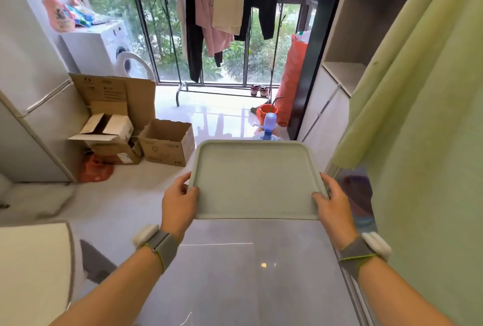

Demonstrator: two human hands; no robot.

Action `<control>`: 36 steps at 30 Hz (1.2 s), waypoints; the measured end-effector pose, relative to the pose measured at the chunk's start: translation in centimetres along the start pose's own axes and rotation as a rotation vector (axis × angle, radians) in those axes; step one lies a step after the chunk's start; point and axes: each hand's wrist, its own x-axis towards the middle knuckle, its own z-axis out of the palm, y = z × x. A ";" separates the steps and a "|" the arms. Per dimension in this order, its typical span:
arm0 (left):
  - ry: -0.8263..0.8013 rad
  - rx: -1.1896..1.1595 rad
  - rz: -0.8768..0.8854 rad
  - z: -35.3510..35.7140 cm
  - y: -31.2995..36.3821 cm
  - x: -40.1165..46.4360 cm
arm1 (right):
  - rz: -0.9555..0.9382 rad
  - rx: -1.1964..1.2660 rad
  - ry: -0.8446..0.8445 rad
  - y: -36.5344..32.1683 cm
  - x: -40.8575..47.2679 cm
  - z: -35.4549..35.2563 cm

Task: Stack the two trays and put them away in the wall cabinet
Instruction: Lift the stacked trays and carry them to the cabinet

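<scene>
Inspector A: Head view, taking the tray (257, 182) as the fixed mark. To its left, the left hand (180, 201) is clamped on the near left corner, thumb on the rim. To its right, the right hand (333, 201) grips the near right corner likewise. The tray hangs level in the air over the floor, with no support beneath.

Inspector B: One tray or two?

Inspector A: Cannot tell; only one upper face shows. If a second sits under it, it could slide out unnoticed.

Inspector B: Other hazards?

Inspector A: Left of the tray, open cardboard boxes (146, 140) crowd the floor. Just beyond its far edge stands a water bottle (269, 129). To the right hangs a green curtain (418, 116) that could catch a corner.

Inspector B: Legible writing?

Inspector A: None. Box print and labels are too blurred.
</scene>
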 end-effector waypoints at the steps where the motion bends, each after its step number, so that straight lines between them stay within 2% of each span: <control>1: -0.002 0.015 -0.003 1.1 0.1 1.6 | 0.011 -0.006 -0.005 0.2 2.0 0.3; 10: 0.052 0.049 0.044 10.9 3.9 15.3 | 0.007 0.050 -0.051 2.4 21.7 3.5; 17: 0.069 0.070 -0.011 16.9 7.7 25.5 | -0.018 -0.009 -0.128 0.2 35.9 5.1; 26: 0.034 0.113 -0.020 20.9 9.0 38.9 | 0.006 0.023 -0.097 -2.3 48.4 10.3; 31: -0.002 0.055 0.000 22.1 9.1 51.2 | -0.017 -0.023 -0.060 -3.8 56.2 16.2; 36: -0.078 -0.085 -0.075 23.1 12.6 64.4 | -0.043 -0.124 0.010 -8.3 64.3 21.3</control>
